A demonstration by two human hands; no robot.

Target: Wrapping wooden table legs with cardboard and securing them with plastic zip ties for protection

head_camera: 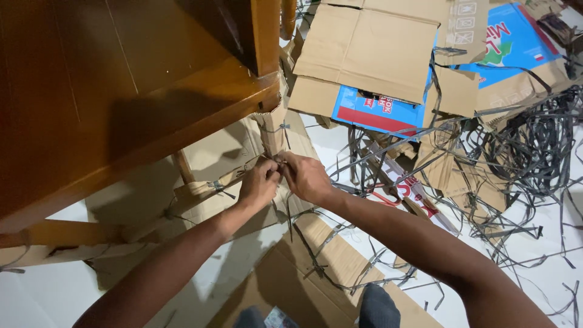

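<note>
Nearest the camera, at the bottom edge of the head view, two dark-clad knees [378, 307] show above a flat sheet of brown cardboard [316, 273] lying on the pale floor [534, 243]. From there both bare forearms reach up to the cardboard-wrapped leg [274, 130] of a wooden furniture piece [121, 91], which serves as the landmark here.

The left hand [259, 184] sits just below and left of the wrapped leg, fingers curled and pressed together, pinching at a thin dark strap [276, 159] where it crosses the cardboard wrap. The right hand [305, 176] is just beside it, touching it at the fingertips, its fingers also closed on the same strap at that spot. Exactly how much of the strap each hand holds is hidden by the fingers.

Left of the wrapped leg, a second wrapped rail [206, 188] runs low under the furniture piece, tied with another dark strap. Right of the leg and well apart from it, a tangle of cut dark straps [522, 158] sprawls over the floor. Above and right of the leg lie flattened cartons [370, 48], brown with blue and red printed panels.
</note>
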